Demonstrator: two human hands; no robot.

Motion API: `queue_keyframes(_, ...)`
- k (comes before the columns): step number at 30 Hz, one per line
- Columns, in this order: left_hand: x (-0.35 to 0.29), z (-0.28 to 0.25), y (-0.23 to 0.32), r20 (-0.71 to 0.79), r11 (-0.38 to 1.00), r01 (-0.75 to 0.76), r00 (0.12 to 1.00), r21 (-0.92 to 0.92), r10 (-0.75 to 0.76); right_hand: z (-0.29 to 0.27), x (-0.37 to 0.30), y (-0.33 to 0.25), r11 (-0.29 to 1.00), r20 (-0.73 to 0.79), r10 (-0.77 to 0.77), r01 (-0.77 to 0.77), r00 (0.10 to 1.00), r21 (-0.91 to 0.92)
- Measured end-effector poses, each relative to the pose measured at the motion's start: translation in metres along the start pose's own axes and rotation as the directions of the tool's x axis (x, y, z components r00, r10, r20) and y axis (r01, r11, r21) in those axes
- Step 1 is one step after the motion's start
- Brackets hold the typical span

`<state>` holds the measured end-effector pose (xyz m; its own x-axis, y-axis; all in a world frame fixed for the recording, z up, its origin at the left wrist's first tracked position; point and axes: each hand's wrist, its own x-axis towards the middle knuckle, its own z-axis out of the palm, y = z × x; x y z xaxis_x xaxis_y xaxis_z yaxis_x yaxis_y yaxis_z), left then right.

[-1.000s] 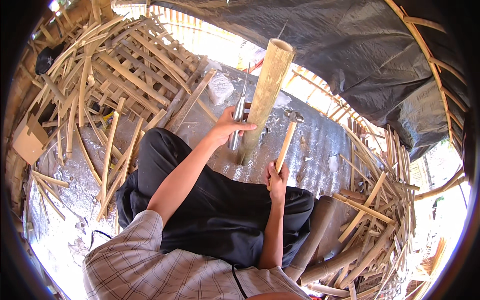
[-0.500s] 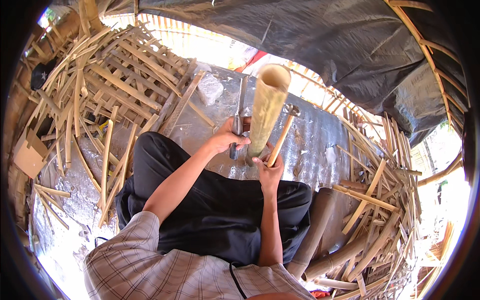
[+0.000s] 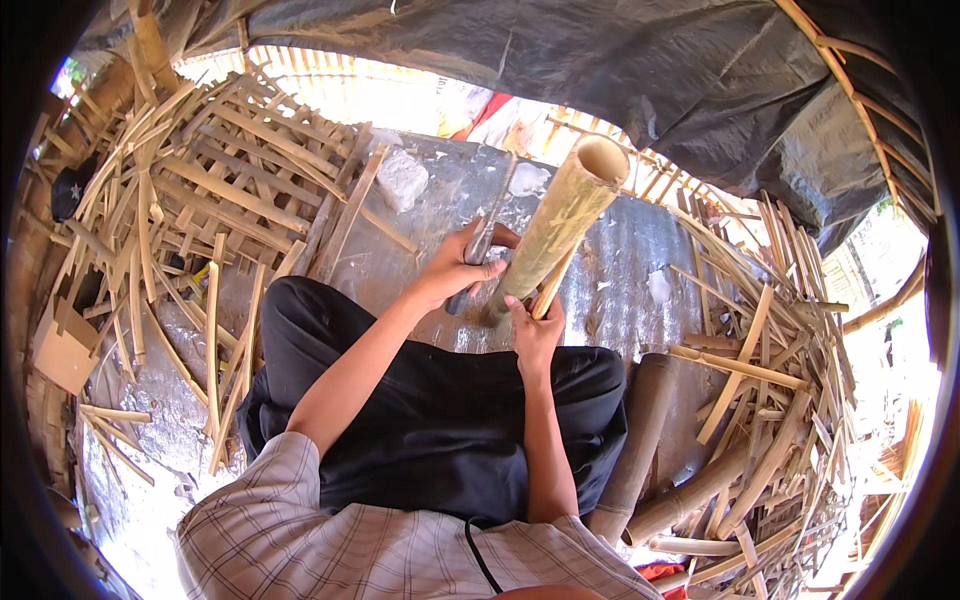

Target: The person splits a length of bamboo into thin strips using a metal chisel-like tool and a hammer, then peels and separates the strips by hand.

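Presently, a thick bamboo tube (image 3: pixel 560 215) is between the two hands of the seated person, in front of the crossed legs in black trousers (image 3: pixel 430 430). It leans with the upper end toward the right, and its round mouth is open and faces upward. Inside the mouth one sees the pale inner wall; how deep the hollow goes, I cannot tell. Its lower end is near the grey floor sheet (image 3: pixel 640 260), but whether it touches there is not clear.

The left hand (image 3: pixel 462 268), just beside the tube, is closed around a slender metal tool (image 3: pixel 481 240), whose thin blade points up. Whether these fingers also touch the bamboo, I cannot say surely. The right hand (image 3: pixel 537 328) is clamped on a wooden handle (image 3: pixel 553 285), of which the upper part is hidden behind the tube. The right thumb lies at the tube's lower part.

At the far left stands a brown cardboard box (image 3: pixel 66 345); what it contains cannot be seen from this angle. Near it, a pile of bamboo strips (image 3: pixel 235 185) is heaped crosswise, and a whitish block (image 3: pixel 403 180) rests beside this pile. By the right knee lies a dark bamboo pole (image 3: pixel 637 440).
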<state>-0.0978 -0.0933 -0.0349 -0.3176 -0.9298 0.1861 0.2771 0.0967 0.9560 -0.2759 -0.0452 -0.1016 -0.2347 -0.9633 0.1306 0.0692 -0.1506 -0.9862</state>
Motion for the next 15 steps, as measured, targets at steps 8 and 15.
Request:
queue_keyframes(8,-0.015,0.010,0.056,0.301,0.851,0.093,0.950,-0.516,0.079,-0.003,0.004,-0.004,0.999,-0.154,0.042,-0.037,0.987,0.034)
queue_keyframes(15,-0.028,0.021,0.083,0.534,0.521,0.393,0.832,-0.758,0.149,-0.006,0.005,0.000,0.999,-0.158,0.042,-0.041,0.986,0.014)
